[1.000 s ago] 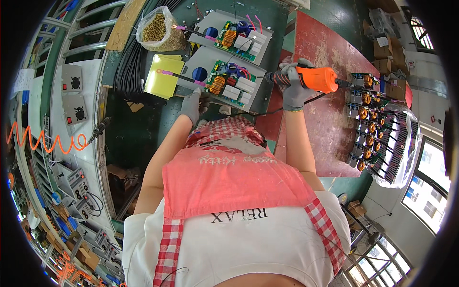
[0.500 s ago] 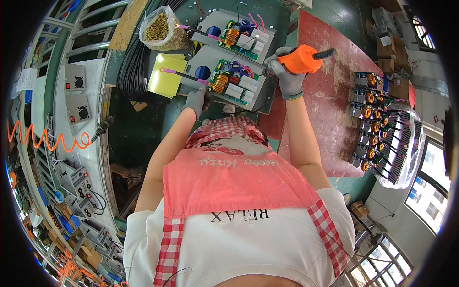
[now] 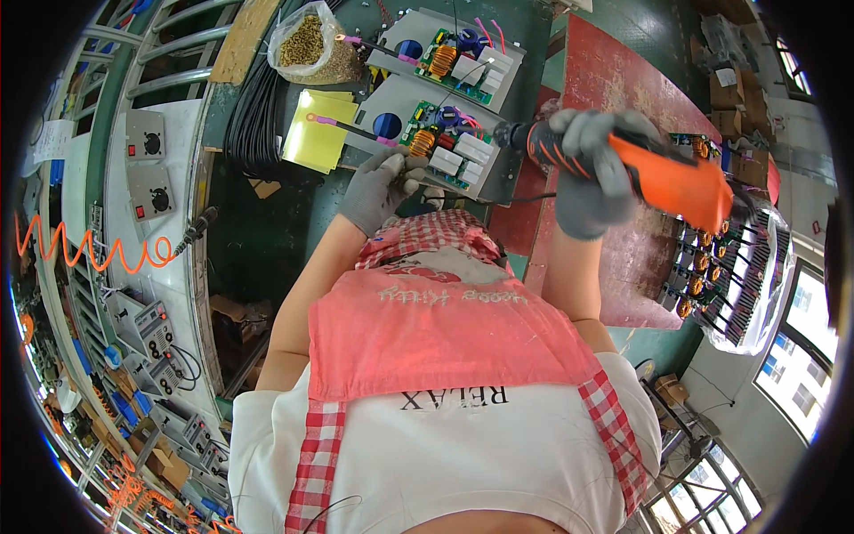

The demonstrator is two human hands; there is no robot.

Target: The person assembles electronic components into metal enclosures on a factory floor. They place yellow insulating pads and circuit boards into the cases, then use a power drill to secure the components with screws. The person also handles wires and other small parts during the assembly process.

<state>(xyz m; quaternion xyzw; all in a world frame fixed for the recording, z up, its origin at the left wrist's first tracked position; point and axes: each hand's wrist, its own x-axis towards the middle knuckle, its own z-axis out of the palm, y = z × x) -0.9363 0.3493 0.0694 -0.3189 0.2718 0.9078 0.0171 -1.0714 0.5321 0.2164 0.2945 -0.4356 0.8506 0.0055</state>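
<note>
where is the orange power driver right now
In the head view, the orange power driver is in the upper right, gripped in the right hand, its front end pointing left toward the nearer circuit board.

The gloved left hand (image 3: 381,191) is left of the orange power tool (image 3: 672,182), fingers (image 3: 412,164) bent; whether they pinch anything is unclear. The gloved right hand (image 3: 592,169), blurred, wraps round the tool. Both bare forearms (image 3: 572,280) reach up from below it.

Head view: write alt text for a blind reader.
A gloved right hand grips an orange-and-black power tool beside two metal plates bearing circuit boards; the gloved left hand is near the nearer plate's edge. Yellow sheets lie left.
</note>
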